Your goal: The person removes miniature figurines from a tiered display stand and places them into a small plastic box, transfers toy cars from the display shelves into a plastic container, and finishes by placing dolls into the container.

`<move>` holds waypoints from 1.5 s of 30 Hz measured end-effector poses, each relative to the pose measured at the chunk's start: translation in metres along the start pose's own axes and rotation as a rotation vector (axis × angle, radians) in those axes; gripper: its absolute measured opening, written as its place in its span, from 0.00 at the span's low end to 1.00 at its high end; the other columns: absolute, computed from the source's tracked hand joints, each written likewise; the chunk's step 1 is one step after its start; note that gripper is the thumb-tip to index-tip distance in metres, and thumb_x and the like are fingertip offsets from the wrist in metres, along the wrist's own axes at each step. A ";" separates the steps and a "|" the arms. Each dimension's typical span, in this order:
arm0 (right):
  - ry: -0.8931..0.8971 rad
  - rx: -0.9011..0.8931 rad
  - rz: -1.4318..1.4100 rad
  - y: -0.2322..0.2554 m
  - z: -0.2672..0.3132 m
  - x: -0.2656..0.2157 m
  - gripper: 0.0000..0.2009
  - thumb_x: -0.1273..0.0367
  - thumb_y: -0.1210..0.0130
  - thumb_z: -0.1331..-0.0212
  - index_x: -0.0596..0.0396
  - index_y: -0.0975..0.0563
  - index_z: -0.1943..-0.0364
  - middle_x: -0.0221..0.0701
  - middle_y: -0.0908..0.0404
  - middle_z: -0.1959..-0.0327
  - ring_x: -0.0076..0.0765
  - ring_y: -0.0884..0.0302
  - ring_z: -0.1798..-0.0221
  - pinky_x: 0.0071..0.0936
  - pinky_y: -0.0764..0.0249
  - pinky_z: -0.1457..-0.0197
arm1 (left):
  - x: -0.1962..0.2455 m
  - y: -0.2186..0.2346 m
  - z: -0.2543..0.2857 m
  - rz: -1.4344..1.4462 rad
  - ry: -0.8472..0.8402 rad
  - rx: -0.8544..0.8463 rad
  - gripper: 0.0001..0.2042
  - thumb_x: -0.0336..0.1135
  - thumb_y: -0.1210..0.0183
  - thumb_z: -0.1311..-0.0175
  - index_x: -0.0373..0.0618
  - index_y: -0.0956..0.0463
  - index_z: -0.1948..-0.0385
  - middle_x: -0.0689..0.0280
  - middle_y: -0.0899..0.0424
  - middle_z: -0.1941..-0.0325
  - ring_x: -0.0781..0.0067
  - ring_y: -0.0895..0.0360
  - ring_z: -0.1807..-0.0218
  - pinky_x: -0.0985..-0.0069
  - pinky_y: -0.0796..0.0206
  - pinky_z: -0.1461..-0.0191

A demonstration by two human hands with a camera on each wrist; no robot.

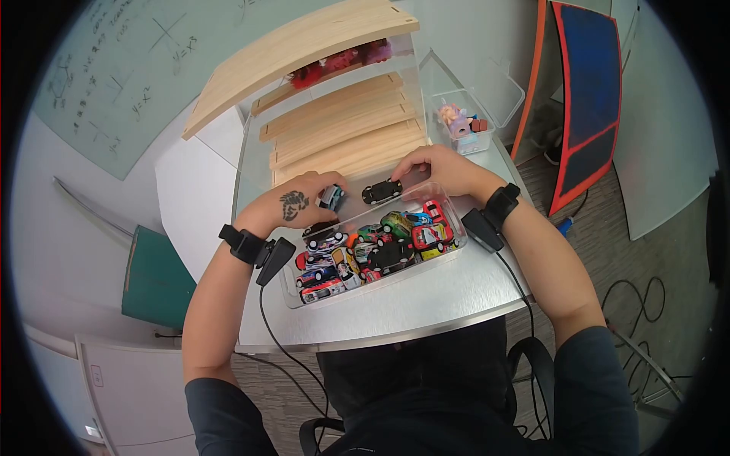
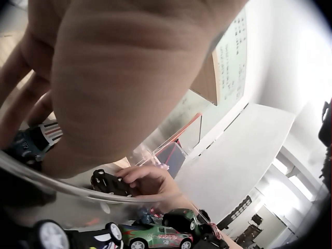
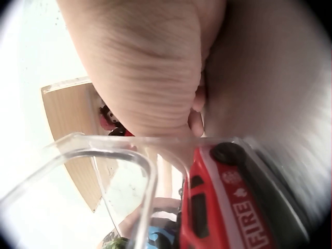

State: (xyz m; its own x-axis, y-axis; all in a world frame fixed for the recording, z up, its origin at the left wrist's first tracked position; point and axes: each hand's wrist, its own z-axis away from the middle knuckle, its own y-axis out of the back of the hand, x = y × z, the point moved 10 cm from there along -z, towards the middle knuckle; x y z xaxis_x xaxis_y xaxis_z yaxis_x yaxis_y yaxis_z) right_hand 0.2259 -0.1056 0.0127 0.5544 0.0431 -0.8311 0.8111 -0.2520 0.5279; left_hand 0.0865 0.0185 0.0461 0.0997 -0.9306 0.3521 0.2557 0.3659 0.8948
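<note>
My left hand [image 1: 298, 201] grips a small blue-grey toy car [image 1: 331, 197] just behind a clear plastic box [image 1: 445, 253]. In the left wrist view that toy car [image 2: 36, 141] shows a white roof with stripes, partly covered by the fingers. Across from it, my right hand [image 1: 449, 173] pinches one end of a black toy car [image 1: 382, 191] turned with its dark underside and wheels toward me. Colourful toy cars fill the box, among them a red one [image 3: 220, 202] lettered FIRE, close below the right hand.
Behind the hands stands a wooden shelf unit [image 1: 342, 125] with clear sides and red and pink toys on an upper tier. A second clear bin [image 1: 475, 144] with small figures stands at the back right. The silver table's front edge [image 1: 395, 334] lies near my lap.
</note>
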 end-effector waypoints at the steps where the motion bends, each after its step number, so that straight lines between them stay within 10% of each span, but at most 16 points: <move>1: 0.008 0.016 0.022 0.001 0.001 -0.003 0.17 0.66 0.25 0.50 0.51 0.14 0.55 0.28 0.14 0.64 0.26 0.19 0.59 0.25 0.24 0.50 | -0.006 0.001 0.003 -0.011 0.036 0.029 0.27 0.39 0.27 0.46 0.53 0.26 0.44 0.55 0.18 0.56 0.58 0.20 0.54 0.66 0.28 0.51; 15: -0.043 0.055 -0.089 0.000 -0.002 0.007 0.16 0.65 0.25 0.50 0.52 0.13 0.57 0.24 0.18 0.69 0.21 0.30 0.65 0.23 0.31 0.61 | -0.020 -0.012 0.019 0.080 0.172 -0.154 0.18 0.36 0.30 0.47 0.47 0.24 0.56 0.54 0.20 0.58 0.53 0.22 0.56 0.65 0.30 0.53; 24: -0.040 0.073 -0.081 0.001 -0.003 0.008 0.15 0.69 0.25 0.50 0.54 0.14 0.58 0.23 0.20 0.72 0.18 0.32 0.69 0.21 0.33 0.65 | -0.019 0.007 0.031 -0.114 0.092 0.015 0.13 0.28 0.35 0.44 0.47 0.26 0.58 0.60 0.26 0.61 0.58 0.24 0.60 0.68 0.30 0.54; 26: -0.032 0.074 -0.085 0.002 -0.002 0.004 0.15 0.69 0.25 0.50 0.54 0.14 0.58 0.23 0.20 0.72 0.18 0.32 0.69 0.20 0.33 0.65 | 0.000 0.050 0.050 -0.141 0.010 0.314 0.12 0.24 0.37 0.44 0.47 0.26 0.60 0.60 0.27 0.59 0.59 0.25 0.61 0.69 0.30 0.56; 36: -0.062 0.044 -0.047 0.001 -0.003 0.005 0.16 0.67 0.26 0.49 0.54 0.14 0.55 0.28 0.13 0.64 0.24 0.21 0.60 0.24 0.24 0.53 | 0.084 0.022 0.109 -0.111 0.030 0.070 0.11 0.18 0.43 0.45 0.44 0.27 0.63 0.60 0.23 0.48 0.56 0.20 0.53 0.65 0.26 0.51; 45: -0.121 0.063 -0.133 0.002 -0.002 0.009 0.14 0.64 0.30 0.43 0.54 0.14 0.56 0.26 0.15 0.66 0.20 0.25 0.65 0.22 0.27 0.58 | 0.095 0.057 0.100 -0.046 -0.175 0.399 0.05 0.18 0.43 0.45 0.38 0.25 0.69 0.57 0.16 0.57 0.56 0.19 0.52 0.65 0.25 0.52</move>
State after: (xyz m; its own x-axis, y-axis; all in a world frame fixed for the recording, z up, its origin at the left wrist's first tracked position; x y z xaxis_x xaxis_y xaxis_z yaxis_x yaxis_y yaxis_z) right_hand 0.2330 -0.1041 0.0072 0.4132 -0.0359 -0.9100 0.8605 -0.3117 0.4030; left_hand 0.0144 -0.0488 0.1580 -0.0759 -0.9444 0.3198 -0.1387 0.3276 0.9346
